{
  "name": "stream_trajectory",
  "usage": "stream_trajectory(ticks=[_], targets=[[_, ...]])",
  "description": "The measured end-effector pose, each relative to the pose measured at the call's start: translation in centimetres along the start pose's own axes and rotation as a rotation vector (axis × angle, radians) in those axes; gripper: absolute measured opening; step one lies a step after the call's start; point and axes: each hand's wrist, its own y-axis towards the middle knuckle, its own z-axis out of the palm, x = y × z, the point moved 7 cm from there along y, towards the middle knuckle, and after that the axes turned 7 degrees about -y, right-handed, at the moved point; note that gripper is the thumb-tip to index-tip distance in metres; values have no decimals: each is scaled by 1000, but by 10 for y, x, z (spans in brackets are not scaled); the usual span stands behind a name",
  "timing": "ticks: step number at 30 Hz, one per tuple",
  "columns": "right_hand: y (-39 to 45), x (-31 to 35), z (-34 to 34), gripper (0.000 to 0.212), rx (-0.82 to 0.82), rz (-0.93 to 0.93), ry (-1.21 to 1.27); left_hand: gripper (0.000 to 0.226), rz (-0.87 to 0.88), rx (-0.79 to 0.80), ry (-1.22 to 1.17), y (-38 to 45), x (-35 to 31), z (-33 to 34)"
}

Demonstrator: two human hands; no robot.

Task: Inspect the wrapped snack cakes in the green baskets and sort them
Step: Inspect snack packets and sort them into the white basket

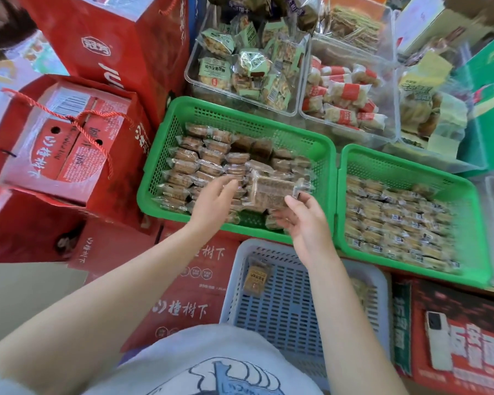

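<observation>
Nearest the camera, a grey printed T-shirt [211, 363] fills the lower edge of the view, with both bare forearms extending forward from it.

Directly beyond the shirt sits a pale blue-grey slotted plastic basket [283, 309]. One single wrapped snack cake with a brown label [256, 276] lies in its far-left corner.

Beyond that, two green perforated plastic baskets stand side by side, rims touching. The left green basket [183, 112] holds rows of brown snack cakes in clear wrappers [194, 163], packed along its left and far sides. The right green basket [411, 158] holds rows of paler, yellowish wrapped snack cakes [397, 223].

The right hand [303, 220] is positioned over the near edge of the left green basket, thumb and fingers curled around a clear-wrapped stack of brown cakes [271, 192] held above the basket contents. The left hand [214, 201] reaches in with fingers extended and relaxed, fingertips touching the left end of the same stack.

Behind the green baskets, clear plastic bins [305, 109] contain assorted wrapped snacks. Red cardboard gift cartons with rope handles [69, 143] stand to the left. A white smartphone [438, 342] lies on a red printed box [468, 343] at lower right.
</observation>
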Motion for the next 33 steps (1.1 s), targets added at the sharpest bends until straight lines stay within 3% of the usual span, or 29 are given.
stream_trajectory(ticks=[2,5,10,14,16,21,25,28,31,33], targets=[[-15,-2,7,11,45,-31,-55,35,-179,42,-369,-20,-7,4],[-34,-4,15,11,86,-86,-110,24,-224,79,-649,-44,-9,3],[-59,-10,16,15,59,-161,-206,21,-295,93,-853,-76,-4,-3],[-80,7,11,18,-145,-486,-668,16,-403,71,-938,-97,4,-5],[-95,16,13,16,-258,-652,-776,18,-452,62,-983,-107,8,-6],[-114,11,20,13,-271,-646,-810,7,-464,30,-799,-123,21,-13],[-124,6,24,14,-195,-575,-806,15,-233,-82,-391,-135,4,-29],[-133,9,27,14,-143,-542,-777,12,-56,-151,-265,-150,-16,-37],[-141,9,24,19,-112,-423,-611,9,-4,-134,-273,-159,-22,-42],[-142,1,21,35,-16,-245,-381,16,0,-88,-302,-163,-27,-44]])
